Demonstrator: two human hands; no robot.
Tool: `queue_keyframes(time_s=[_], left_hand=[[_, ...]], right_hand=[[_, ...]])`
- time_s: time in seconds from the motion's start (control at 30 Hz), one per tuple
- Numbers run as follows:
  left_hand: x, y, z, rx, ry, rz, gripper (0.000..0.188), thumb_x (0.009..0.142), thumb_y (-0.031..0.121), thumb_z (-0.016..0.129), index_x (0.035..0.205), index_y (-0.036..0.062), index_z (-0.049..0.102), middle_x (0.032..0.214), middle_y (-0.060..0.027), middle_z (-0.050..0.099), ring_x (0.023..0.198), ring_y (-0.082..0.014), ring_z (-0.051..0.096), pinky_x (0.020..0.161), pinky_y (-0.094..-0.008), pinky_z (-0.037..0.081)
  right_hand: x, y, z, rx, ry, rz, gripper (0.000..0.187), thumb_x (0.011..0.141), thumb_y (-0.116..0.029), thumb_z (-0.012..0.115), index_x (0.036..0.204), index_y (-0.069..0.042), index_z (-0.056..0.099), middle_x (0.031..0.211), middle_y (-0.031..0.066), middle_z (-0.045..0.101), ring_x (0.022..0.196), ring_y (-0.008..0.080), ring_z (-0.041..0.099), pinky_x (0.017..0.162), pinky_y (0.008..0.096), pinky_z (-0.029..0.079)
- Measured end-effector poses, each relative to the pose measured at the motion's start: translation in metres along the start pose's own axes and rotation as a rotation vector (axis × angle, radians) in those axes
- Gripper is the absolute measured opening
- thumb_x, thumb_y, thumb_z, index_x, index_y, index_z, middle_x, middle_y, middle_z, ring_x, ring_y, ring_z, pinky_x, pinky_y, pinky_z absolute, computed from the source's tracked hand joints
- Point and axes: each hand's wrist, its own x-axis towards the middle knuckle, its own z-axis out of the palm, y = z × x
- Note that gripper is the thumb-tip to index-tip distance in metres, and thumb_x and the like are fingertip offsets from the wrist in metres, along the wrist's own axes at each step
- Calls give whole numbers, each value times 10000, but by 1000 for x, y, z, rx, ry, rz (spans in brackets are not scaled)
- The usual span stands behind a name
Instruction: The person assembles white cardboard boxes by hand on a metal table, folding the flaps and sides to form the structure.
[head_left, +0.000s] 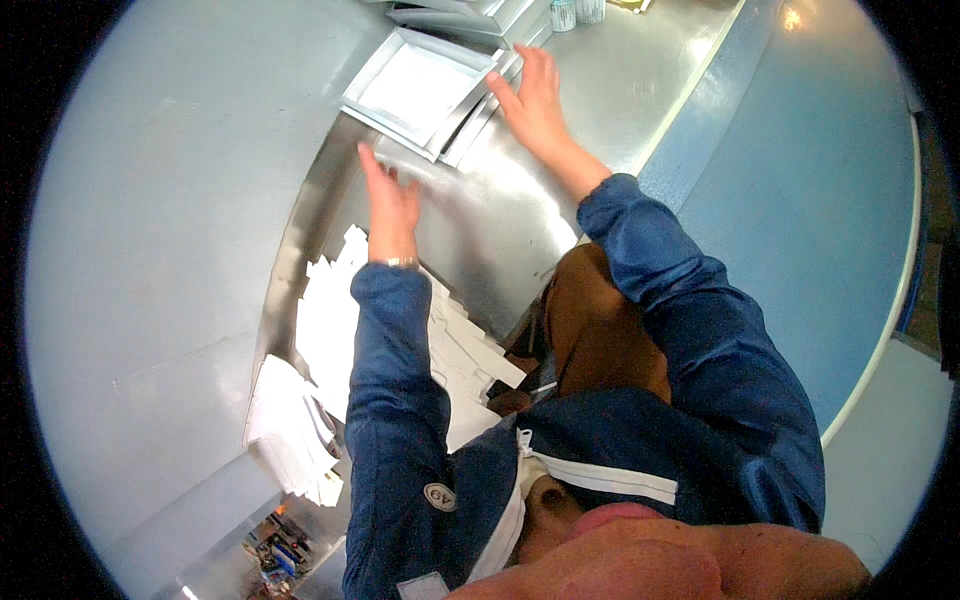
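A shallow open white box (392,129) lies on the metal worktop, at the front of a pile of similar boxes. My left hand (393,208) is just short of its near left corner, fingers apart and nothing in them. Past the box's right side, my right hand (535,102) is raised with thumb and fingers spread, also holding nothing. Its thumb is close to the box's far right corner; whether they touch I cannot tell. Flat white card blanks (460,345) are piled under and beside my left forearm.
More white boxes (465,18) are stacked at the far side. Small pale cylindrical containers (563,14) stand behind them. A second pile of white card (290,430) sits at the left. A grey wall (170,250) bounds the left, and a blue surface (800,190) lies along the right.
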Motion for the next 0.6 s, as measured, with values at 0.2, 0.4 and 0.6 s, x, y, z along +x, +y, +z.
queue_keyframes(time_s=[0.2,0.4,0.6], left_hand=[[-97,-17,-88,55,-101,100,862,1056,525,492,1643,54,72,1699,-206,93,1553,-355,208,1221,-511,292],[-207,-38,-280,550,453,133,752,1025,280,605,1614,29,212,1625,-212,291,1465,-337,362,1168,-454,368],[-254,-123,-387,1237,638,-4,838,980,447,609,1495,-158,342,1569,-357,340,1461,-458,355,1224,-489,278]], right_hand=[[160,34,-55,7,375,-122,505,961,-264,617,1355,48,568,1251,259,638,1203,402,594,1066,448,449],[82,-50,-65,213,-361,305,526,1013,-317,552,1397,42,546,1349,270,616,1274,416,571,1110,449,412],[-180,-119,-43,21,-1129,-83,611,970,-449,635,1357,17,554,1288,219,639,1141,387,625,1016,490,480]])
